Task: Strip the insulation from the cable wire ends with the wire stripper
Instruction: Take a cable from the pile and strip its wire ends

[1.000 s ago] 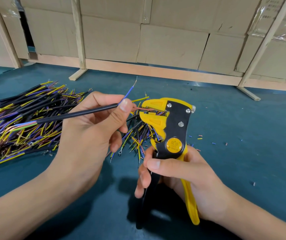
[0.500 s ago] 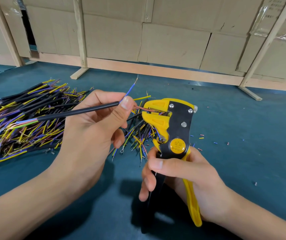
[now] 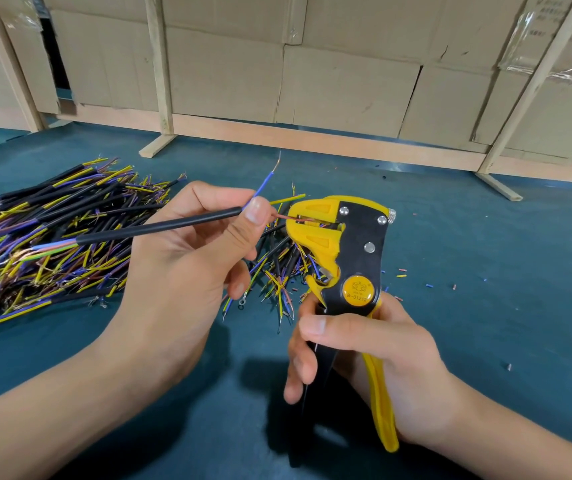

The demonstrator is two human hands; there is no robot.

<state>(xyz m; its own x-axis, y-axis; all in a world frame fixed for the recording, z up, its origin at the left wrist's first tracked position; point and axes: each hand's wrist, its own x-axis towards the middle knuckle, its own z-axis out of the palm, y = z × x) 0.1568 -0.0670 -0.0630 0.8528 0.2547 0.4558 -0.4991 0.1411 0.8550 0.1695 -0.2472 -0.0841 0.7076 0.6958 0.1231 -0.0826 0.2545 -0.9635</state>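
Where stripper [image 3: 343,244] bites, cable [image 3: 159,227] between hands

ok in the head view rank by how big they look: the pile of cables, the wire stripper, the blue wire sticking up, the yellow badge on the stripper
1. pile of cables
2. wire stripper, though it is nearer the camera
3. blue wire
4. yellow badge; thicker but shorter than the wire, so unsure

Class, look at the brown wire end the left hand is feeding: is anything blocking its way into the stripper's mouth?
Nothing visible does. The brown wire already lies in the wire stripper's yellow mouth; the blue wire angles up, away from it.
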